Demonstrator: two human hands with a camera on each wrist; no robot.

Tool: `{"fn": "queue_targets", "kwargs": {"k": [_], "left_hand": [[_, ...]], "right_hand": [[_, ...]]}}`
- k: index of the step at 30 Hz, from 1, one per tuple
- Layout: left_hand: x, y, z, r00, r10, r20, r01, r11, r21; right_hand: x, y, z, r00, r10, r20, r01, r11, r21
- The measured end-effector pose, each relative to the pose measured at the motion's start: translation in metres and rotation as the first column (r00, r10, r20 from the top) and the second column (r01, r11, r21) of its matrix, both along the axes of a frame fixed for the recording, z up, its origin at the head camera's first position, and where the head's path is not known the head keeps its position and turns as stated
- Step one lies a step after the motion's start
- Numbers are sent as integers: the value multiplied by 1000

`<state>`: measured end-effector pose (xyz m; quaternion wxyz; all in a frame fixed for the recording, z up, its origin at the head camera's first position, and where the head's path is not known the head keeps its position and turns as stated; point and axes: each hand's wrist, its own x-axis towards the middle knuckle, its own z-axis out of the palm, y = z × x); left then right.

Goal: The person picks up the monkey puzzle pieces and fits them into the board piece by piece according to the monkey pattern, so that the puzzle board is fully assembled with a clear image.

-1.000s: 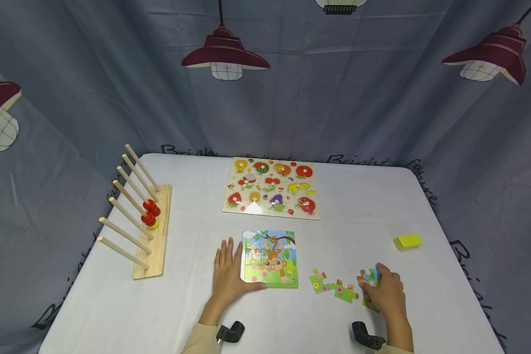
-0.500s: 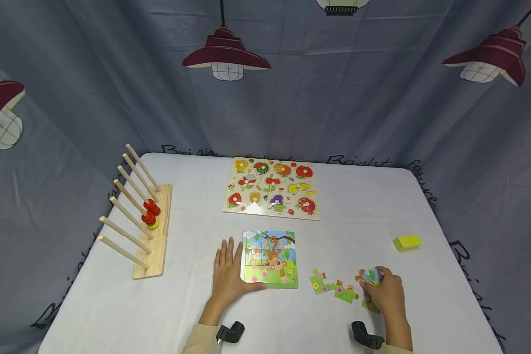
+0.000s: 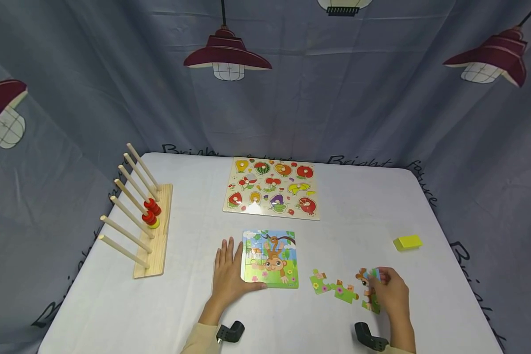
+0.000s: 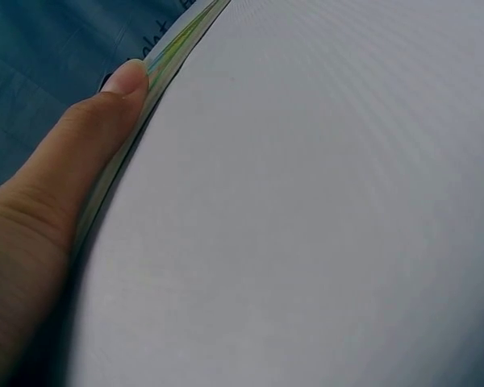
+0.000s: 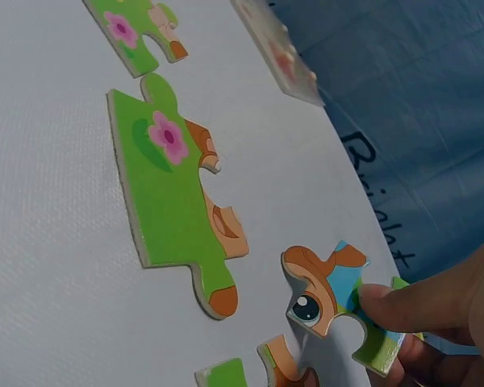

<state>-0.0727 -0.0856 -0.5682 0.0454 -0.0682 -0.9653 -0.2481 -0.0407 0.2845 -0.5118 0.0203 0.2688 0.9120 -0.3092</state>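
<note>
My left hand [image 3: 227,280] lies flat with straight fingers along the left side of a monkey jigsaw puzzle [image 3: 272,260], its thumb touching the front edge. In the left wrist view the thumb [image 4: 89,137] rests against the board's side. To the right, my right hand [image 3: 393,292] pinches a jigsaw piece [image 5: 319,286] showing a brown head with one eye, blue and green. That piece is tilted, close over the table; the thumb covers part of it. Near it lie a green piece with a pink flower [image 5: 157,185], a similar green piece [image 3: 320,283] and a partly hidden piece [image 3: 370,306].
A fruit puzzle board [image 3: 271,188] lies at the back of the white table [image 3: 358,211]. On the left stands a wooden peg rack [image 3: 159,246] with tall pegs and several red and yellow rings. A yellow block [image 3: 407,242] sits at the right.
My right hand has shifted slightly right and turned, with its fingers now pinching the eye piece. More of the piece beneath it shows. My left hand has stayed still.
</note>
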Motion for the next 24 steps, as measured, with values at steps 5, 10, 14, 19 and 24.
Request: {"fn": "queue_targets", "kwargs": {"k": [5, 10, 14, 19, 24], "left_hand": [[0, 0, -3, 997, 0, -76, 1, 1000, 18], [1, -1, -4, 996, -7, -92, 9, 1000, 21], [0, -1, 0, 1000, -2, -9, 2, 1000, 1], [1, -1, 1, 1000, 0, 26, 1, 1000, -6], [1, 0, 1, 1000, 0, 23, 0, 1000, -1]], "right_hand": [[0, -1, 2, 999, -27, -20, 27, 999, -20], [-3, 3, -2, 999, -39, -31, 38, 998, -55], [-11, 16, -34, 996, -71, -57, 66, 994, -90], [-19, 16, -55, 996, -55, -66, 43, 983, -180], [-20, -24, -21, 997, -14, -79, -11, 953, -303]]}}
